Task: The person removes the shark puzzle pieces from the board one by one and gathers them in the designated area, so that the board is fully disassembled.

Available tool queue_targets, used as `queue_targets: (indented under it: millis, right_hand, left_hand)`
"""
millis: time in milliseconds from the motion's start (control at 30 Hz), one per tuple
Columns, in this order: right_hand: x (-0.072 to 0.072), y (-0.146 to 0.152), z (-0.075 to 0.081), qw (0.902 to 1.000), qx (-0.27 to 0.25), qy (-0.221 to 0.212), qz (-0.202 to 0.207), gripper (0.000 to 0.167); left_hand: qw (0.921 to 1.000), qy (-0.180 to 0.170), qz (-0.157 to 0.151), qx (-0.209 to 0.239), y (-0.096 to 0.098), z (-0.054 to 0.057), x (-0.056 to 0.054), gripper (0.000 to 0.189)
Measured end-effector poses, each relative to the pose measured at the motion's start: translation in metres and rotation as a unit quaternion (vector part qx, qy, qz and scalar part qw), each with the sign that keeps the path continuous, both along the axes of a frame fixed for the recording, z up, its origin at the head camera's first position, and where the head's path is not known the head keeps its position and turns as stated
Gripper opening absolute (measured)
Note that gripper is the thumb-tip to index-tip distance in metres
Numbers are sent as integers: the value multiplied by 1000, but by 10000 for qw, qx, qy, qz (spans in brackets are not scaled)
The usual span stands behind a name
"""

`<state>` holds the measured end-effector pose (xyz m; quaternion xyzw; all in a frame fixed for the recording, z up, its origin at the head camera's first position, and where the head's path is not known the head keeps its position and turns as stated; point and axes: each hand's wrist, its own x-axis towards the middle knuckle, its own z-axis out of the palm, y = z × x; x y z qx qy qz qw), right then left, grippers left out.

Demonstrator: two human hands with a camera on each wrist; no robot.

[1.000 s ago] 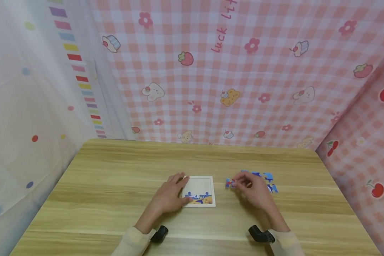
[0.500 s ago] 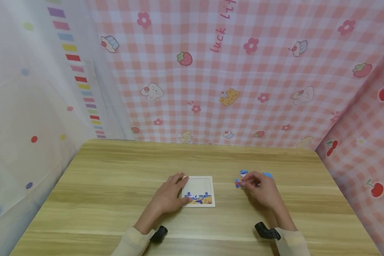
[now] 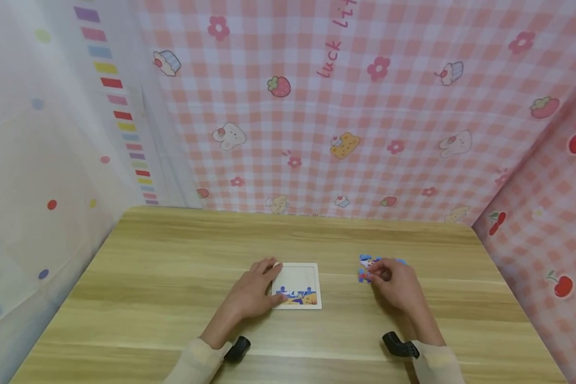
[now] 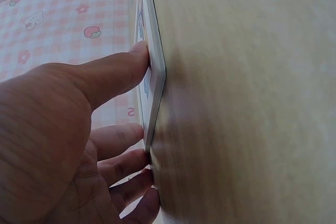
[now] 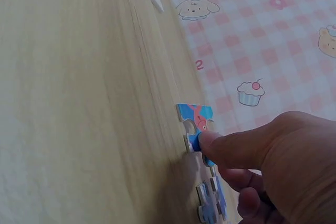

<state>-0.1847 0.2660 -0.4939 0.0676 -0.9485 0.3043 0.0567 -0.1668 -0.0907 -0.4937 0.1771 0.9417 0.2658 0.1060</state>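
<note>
A white-framed jigsaw tray [image 3: 295, 274] lies on the table, with joined blue and yellow pieces along its near side. My left hand [image 3: 252, 290] rests at the tray's left side. In the left wrist view its thumb [image 4: 118, 74] presses on the tray's face and the fingers lie along the edge. To the right, my right hand [image 3: 398, 282] pinches a blue and red puzzle piece [image 5: 195, 113] between thumb and fingers. Other blue pieces [image 5: 209, 208] lie beside and beneath that hand, partly hidden by it.
The wood-grain table [image 3: 197, 245] runs back to a pink checked cloth [image 3: 307, 117]. A white dotted cloth [image 3: 53, 160] hangs on the left, and another checked cloth [image 3: 547, 240] on the right. A black wrist device [image 3: 400, 345] sits at each cuff.
My right hand has moved right with the pinched puzzle piece, bringing it up to the loose pieces and covering more of them. My left hand and the tray have stayed in place.
</note>
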Motion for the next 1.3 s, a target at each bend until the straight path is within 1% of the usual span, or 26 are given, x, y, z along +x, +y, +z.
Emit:
queue_targets:
  millis: [100, 233, 533, 733, 900, 967, 1100, 1300]
  right_hand:
    - [1, 1, 2, 9998, 170, 1, -60, 5]
    - [2, 2, 3, 9993, 353, -100, -48, 5]
    - [5, 4, 2, 9987, 468, -192, -12, 3]
    - [5, 4, 4, 9992, 350, -158, 84, 3]
    - [3, -2, 9, 9994, 126, -77, 301, 4]
    - [3, -6, 9, 9992, -17, -27, 396, 4]
    - [6, -15, 6, 9982, -168, 44, 581, 4]
    - [11, -36, 2, 9969, -290, -94, 730, 5]
  left_hand:
    - [10000, -15, -24, 13, 1, -1, 0, 76]
    - [10000, -76, -6, 20, 1, -2, 2, 77]
    - [9998, -85, 103, 112, 1, -8, 9, 77]
    - [9999, 76, 76, 130, 2, -8, 9, 76]
    - [9998, 180, 63, 33, 2, -3, 4, 77]
    - [9999, 144, 51, -13, 3, -2, 1, 77]
    - [10000, 12, 9, -68, 3, 0, 0, 77]
    - [9999, -99, 91, -52, 1, 1, 1, 79]
